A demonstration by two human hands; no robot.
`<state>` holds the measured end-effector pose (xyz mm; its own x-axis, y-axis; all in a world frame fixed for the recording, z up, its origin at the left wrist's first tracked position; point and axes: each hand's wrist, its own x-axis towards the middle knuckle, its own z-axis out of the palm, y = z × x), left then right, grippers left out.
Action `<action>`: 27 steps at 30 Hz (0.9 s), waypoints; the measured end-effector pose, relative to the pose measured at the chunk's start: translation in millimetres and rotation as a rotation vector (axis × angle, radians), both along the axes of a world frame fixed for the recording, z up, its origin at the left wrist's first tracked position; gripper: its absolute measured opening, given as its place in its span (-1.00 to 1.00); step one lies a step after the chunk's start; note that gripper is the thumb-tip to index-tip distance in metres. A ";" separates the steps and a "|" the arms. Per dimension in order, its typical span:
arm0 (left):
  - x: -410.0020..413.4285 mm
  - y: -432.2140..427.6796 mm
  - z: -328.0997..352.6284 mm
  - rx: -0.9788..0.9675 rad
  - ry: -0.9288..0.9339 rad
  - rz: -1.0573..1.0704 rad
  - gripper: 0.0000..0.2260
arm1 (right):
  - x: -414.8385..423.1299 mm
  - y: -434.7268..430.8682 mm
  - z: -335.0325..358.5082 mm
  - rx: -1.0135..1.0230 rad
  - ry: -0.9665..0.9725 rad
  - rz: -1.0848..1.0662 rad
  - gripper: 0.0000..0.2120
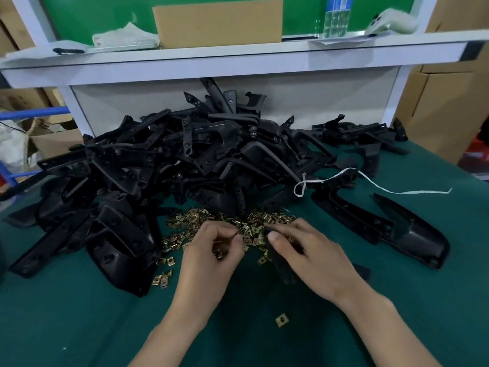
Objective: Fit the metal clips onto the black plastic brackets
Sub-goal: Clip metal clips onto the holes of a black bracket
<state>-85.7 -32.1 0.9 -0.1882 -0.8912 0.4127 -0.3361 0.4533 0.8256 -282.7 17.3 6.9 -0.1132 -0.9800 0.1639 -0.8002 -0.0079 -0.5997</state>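
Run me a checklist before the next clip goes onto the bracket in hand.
1. Bracket held: right hand grips a black bracket. Ok.
2. Clip ready: left hand pinches a metal clip at its fingertips. Ok.
3. Clip lined up with the bracket's edge: fingers hide the meeting point. Cannot tell.
4. Clip supply: clip pile lies just beyond both hands. Ok.
5. Loose parts gathered: a stray clip lies apart, between the forearms. Not ok.

Green-covered table (79, 327); white shelf (238, 59) above — green backboard (92, 17) behind; cardboard boxes (444, 107) right; blue rack (34, 112) left.
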 end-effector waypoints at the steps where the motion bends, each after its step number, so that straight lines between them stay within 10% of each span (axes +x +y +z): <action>1: -1.7 1.7 0.9 0.054 0.036 -0.012 -0.94 | -1.2 0.4 1.8 0.003 0.019 0.007 -0.45; 14: -7.4 9.2 9.4 0.303 0.287 -0.207 -0.95 | 3.5 4.9 9.4 0.013 0.285 0.019 -0.45; 27: -4.9 2.8 3.3 0.478 0.415 -0.231 -0.87 | -5.2 0.1 10.5 0.012 -0.010 -0.029 -0.60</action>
